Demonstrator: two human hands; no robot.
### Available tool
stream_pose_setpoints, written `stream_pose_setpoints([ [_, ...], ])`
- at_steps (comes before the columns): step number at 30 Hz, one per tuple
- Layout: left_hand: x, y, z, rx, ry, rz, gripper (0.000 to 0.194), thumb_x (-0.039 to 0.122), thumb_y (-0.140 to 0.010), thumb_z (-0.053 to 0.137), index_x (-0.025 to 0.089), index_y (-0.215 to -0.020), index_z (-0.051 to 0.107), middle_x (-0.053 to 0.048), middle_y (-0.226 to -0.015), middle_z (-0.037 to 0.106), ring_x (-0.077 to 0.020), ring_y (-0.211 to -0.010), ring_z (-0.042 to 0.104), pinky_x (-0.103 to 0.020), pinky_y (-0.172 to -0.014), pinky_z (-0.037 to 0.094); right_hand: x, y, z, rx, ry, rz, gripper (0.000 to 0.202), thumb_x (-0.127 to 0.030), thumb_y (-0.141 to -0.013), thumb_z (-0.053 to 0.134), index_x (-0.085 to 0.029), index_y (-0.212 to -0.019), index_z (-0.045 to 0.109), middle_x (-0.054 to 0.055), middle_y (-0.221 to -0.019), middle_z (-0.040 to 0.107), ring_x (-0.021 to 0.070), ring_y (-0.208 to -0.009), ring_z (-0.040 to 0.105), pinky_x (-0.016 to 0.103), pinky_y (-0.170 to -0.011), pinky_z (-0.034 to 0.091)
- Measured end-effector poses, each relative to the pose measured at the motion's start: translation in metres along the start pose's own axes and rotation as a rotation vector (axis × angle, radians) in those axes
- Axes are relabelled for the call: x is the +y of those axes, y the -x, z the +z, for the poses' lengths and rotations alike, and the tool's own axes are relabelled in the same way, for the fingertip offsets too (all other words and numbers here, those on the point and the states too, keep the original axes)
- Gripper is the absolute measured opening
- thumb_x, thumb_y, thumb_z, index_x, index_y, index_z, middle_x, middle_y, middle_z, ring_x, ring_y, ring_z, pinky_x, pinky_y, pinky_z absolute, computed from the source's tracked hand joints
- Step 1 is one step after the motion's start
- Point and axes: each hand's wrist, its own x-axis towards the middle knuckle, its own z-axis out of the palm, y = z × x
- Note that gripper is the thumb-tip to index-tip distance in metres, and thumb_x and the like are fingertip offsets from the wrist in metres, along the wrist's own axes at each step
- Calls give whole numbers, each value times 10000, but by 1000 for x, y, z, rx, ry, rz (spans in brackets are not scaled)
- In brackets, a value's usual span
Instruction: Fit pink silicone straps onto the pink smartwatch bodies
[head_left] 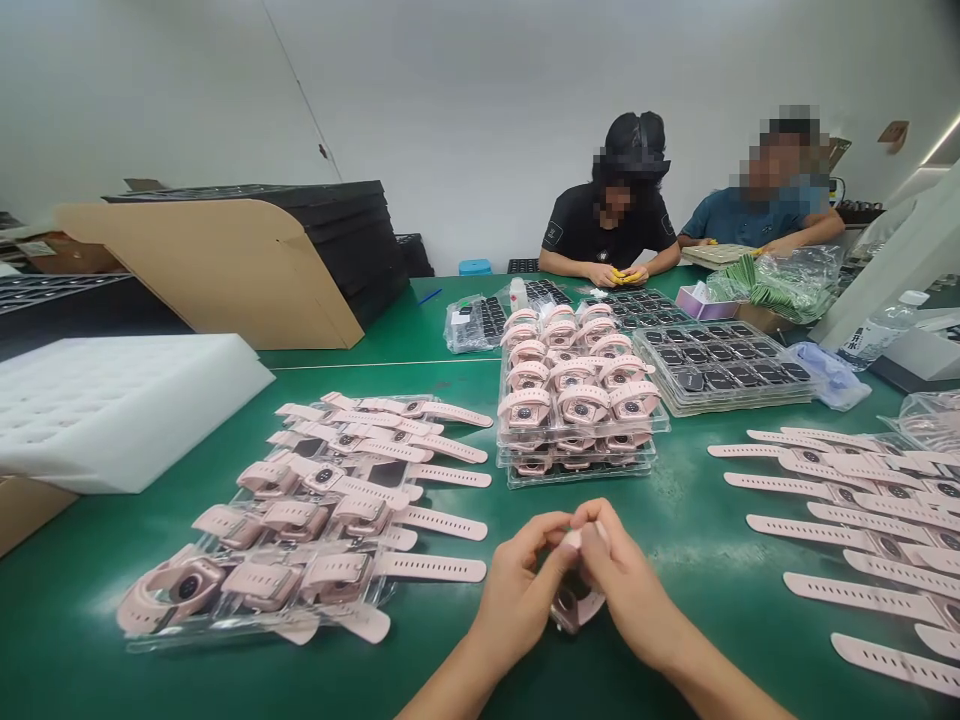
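A watch with a pink strap [571,608] is held between both hands over the green table [427,655]. My left hand [521,585] pinches the strap from the left. From the right, my right hand [619,580] closes on the strap near its upper part, fingertips close to the left ones. The watch case hangs below the fingers, and part of the strap is hidden behind them. Beyond the hands stands a stack of clear trays [577,430] with pink watches. A tray of pink-strapped watches [292,520] lies to the left, some straps closed into loops, others stretched out.
More pink-strapped watches [862,500] lie at the right. White foam [135,410] and a cardboard sheet [225,270] are at the left. Trays of dark watch faces [720,365] and a bottle [881,330] sit farther right. Two people sit across the table.
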Motion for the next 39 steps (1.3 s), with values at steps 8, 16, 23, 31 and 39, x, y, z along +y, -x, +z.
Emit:
stream_pose_setpoints([
  [8,1,0,3,154,350,-123,480,551,-773,744,172,-1054,652,-1,-780,625,-120,-645,570,-224,-605,472,1,-6,-2,124,-244,11,386,-610,-858,621,-231,-922,600,-48,-685,386,132,-600,317,262,-583,298],
  [16,2,7,11,98,407,-128,416,497,-747,795,170,-986,698,-40,-850,702,-141,-723,621,-233,-668,507,5,-8,11,43,-525,39,426,-566,-773,748,-193,-733,547,-48,-647,476,115,-602,365,226,-586,315],
  [23,3,5,9,53,306,-74,401,492,-767,772,178,-1015,753,-80,-936,745,-189,-818,656,-274,-748,530,7,-9,10,49,-525,33,455,-515,-782,768,-282,-1035,470,-83,-702,477,112,-606,436,212,-596,358],
  [31,2,5,11,6,57,-10,394,515,-787,723,202,-1021,774,-72,-887,720,-217,-821,628,-309,-767,506,7,-5,11,172,-156,-13,436,-672,-896,500,-288,-1100,519,-29,-804,515,151,-652,479,258,-609,404],
  [39,10,3,1,-201,262,-152,480,598,-815,664,124,-745,695,33,-587,454,-94,-549,370,-216,-529,299,-18,-4,-11,-66,117,-105,298,-506,-833,685,-216,-794,744,16,-853,505,190,-814,509,309,-749,424],
])
